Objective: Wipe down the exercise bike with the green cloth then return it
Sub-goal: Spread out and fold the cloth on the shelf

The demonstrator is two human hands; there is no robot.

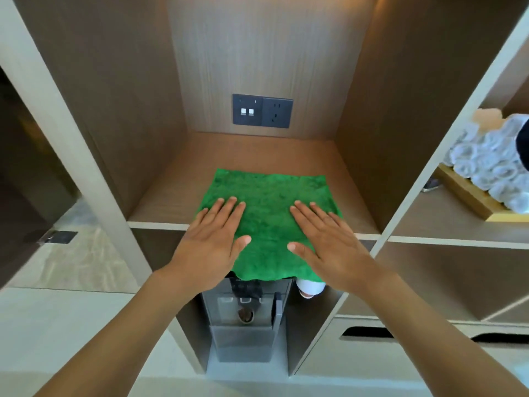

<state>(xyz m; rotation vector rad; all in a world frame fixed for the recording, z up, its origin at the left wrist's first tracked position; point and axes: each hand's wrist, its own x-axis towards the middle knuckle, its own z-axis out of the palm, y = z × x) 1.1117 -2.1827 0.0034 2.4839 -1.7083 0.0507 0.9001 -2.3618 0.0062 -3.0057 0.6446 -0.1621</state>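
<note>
Both hands flat on green cloth, near edge overhanging shelf

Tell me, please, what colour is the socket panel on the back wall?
The socket panel is dark grey, head view.

A dark switch and socket panel sits on the far back wall of the wooden shelf. Rolled white towels fill a wooden tray at right.
</note>
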